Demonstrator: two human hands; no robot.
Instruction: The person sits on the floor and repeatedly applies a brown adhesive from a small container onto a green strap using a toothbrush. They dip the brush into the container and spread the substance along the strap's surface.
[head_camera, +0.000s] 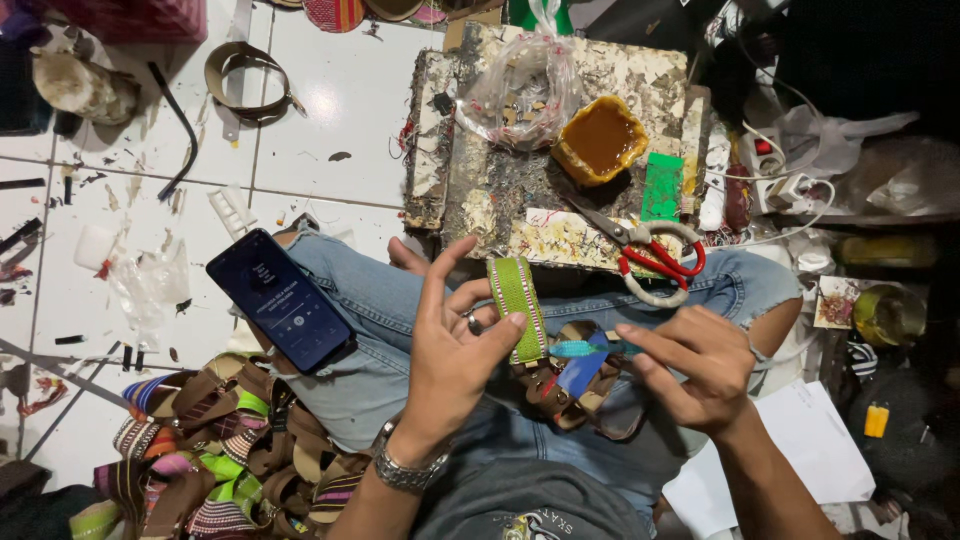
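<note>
White floor tiles (340, 110) are littered with scraps; a green woven strap (517, 305) is pinched by the left hand (455, 350). Blue ribbon (585, 350) is gripped by the right hand (690, 365), fingers pressed together.

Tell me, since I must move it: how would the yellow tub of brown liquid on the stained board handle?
The yellow tub looks thin-walled and dented, so it would likely flex if squeezed. It is open and nearly full, so tilting would probably spill.

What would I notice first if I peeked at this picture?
Right in the middle, the left hand pinches a bright green woven strap, while the right hand fingers a teal and blue strip. Red-handled scissors lie on the paint-splattered board above, and a glowing phone rests on the person's jeans-clad knee.
</note>
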